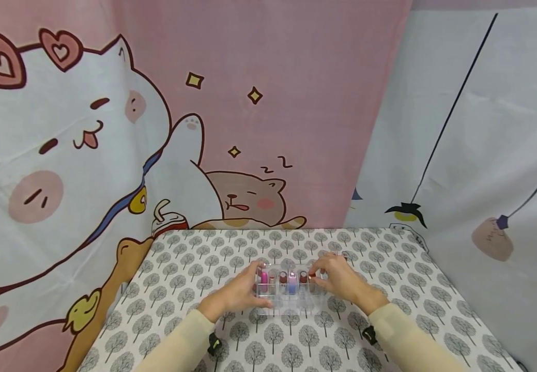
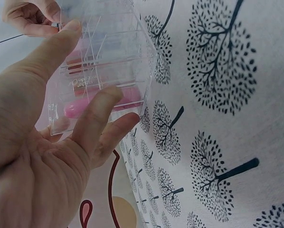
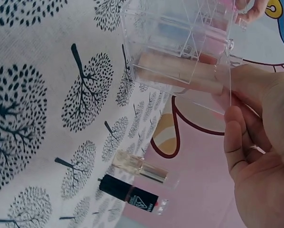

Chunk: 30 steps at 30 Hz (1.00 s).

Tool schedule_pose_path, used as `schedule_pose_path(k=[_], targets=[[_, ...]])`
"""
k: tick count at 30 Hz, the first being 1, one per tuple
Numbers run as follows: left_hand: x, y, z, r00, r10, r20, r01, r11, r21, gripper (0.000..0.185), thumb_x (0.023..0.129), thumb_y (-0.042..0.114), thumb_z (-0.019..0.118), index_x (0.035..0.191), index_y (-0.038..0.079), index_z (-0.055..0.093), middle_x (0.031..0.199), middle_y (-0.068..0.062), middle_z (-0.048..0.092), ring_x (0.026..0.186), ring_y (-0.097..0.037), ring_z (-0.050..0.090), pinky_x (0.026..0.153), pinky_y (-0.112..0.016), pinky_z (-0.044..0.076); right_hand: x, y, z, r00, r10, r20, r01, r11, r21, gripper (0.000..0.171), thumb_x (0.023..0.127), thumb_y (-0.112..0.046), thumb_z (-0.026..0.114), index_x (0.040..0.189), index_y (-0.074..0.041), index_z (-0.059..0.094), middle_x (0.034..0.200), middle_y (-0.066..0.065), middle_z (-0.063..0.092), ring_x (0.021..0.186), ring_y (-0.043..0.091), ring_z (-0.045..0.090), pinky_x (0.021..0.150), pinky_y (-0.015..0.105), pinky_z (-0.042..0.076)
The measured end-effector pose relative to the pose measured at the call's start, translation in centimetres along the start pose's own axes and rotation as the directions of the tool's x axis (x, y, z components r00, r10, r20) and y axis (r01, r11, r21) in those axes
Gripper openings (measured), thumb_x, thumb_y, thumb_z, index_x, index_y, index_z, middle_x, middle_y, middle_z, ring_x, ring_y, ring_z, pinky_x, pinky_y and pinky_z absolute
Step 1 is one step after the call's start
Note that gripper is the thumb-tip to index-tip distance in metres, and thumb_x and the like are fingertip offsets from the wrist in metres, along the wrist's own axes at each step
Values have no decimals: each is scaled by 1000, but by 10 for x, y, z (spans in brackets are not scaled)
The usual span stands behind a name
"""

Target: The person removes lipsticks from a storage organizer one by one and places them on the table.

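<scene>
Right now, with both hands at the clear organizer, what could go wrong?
1. The lipsticks stand loose in the clear organizer; if the left hand and right hand tilt it, they might slide out.
2. Its walls look smooth, and the left fingers only press the side, so it could slip.
3. A black tube and a clear bottle lie loose on the tablecloth nearby; a shifted organizer may knock them.

Both forearms in cream sleeves reach forward and come close together. The left hand (image 1: pixel 235 294) lies palm inward, its thumb stretched up and its fingers (image 2: pixel 97 118) bent only a little, pressing sideways. The right hand (image 1: pixel 340 279) faces it from the other side, with its fingers (image 3: pixel 237 142) loosely curved inward.
</scene>
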<state>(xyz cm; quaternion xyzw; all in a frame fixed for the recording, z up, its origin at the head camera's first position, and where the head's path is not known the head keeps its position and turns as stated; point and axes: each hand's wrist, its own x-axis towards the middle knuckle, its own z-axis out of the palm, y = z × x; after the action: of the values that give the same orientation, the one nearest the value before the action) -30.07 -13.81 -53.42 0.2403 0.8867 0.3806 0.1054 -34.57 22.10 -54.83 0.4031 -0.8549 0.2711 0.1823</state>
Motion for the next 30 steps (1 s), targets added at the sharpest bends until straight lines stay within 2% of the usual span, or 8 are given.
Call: schedule_pose_path(k=[2, 5, 13, 18, 20, 24, 27, 30], targets=[[0, -1, 1, 1000, -1, 1, 1, 1000, 4, 112, 92, 36, 103, 174, 9, 32, 143, -20, 66, 112, -33, 73, 100, -44, 66, 3, -19, -10, 998, 64, 11, -64, 998, -7, 15, 96, -13, 96, 108, -19, 90, 104, -7, 86, 90, 10, 72, 77, 30, 68], [1, -1, 1, 1000, -9, 5, 9, 1000, 7, 114, 91, 38, 103, 175, 9, 32, 143, -19, 67, 115, -33, 74, 108, -52, 66, 4, -27, -12, 991, 127, 33, -126, 992, -18, 21, 92, -5, 96, 110, -14, 90, 106, -2, 87, 91, 16, 76, 79, 32, 70], [2, 0, -2, 1000, -19, 7, 19, 1000, -6, 114, 89, 40, 103, 174, 11, 33, 142, -18, 68, 114, -31, 75, 109, -51, 67, 1, -25, -10, 975, 216, 54, -216, 976, -1, 23, 96, -7, 95, 118, -12, 90, 116, 0, 89, 99, 16, 79, 88, 40, 73], [1, 0, -1, 1000, -16, 4, 17, 1000, -7, 114, 89, 38, 104, 174, 12, 33, 140, -18, 68, 112, -31, 74, 105, -47, 67, -2, -21, -9, 972, 233, 32, -233, 972, 12, 25, 94, -8, 96, 117, -16, 90, 122, 1, 90, 118, 31, 83, 111, 60, 68], [1, -1, -1, 1000, -15, 1, 15, 1000, -9, 113, 89, 36, 104, 174, 11, 34, 140, -19, 68, 112, -32, 74, 104, -48, 67, -3, -21, -9, 971, 240, 18, -240, 971, 18, 24, 95, -9, 96, 117, -17, 91, 122, 2, 90, 119, 33, 84, 113, 59, 67], [0, 0, -1, 1000, -18, -3, 18, 1000, -4, 114, 88, 37, 104, 174, 11, 34, 140, -18, 68, 114, -32, 74, 108, -53, 67, -2, -23, -10, 968, 249, -11, -249, 968, 25, 23, 96, -11, 96, 117, -16, 90, 123, 5, 90, 109, 26, 84, 102, 48, 73], [0, -1, 0, 1000, -26, -3, 26, 1000, 10, 115, 88, 39, 104, 174, 12, 33, 141, -16, 68, 116, -31, 74, 112, -56, 66, -2, -24, -11, 969, 244, -35, -243, 970, 13, 24, 96, -12, 96, 118, -17, 90, 123, 4, 90, 109, 24, 85, 106, 53, 71], [1, -1, 0, 1000, -24, -5, 24, 1000, 14, 115, 89, 39, 104, 174, 11, 33, 141, -17, 67, 117, -31, 74, 113, -57, 65, -2, -23, -11, 975, 216, -57, -215, 976, 22, 24, 95, -11, 97, 118, -16, 90, 121, 3, 90, 103, 17, 84, 102, 49, 73]])
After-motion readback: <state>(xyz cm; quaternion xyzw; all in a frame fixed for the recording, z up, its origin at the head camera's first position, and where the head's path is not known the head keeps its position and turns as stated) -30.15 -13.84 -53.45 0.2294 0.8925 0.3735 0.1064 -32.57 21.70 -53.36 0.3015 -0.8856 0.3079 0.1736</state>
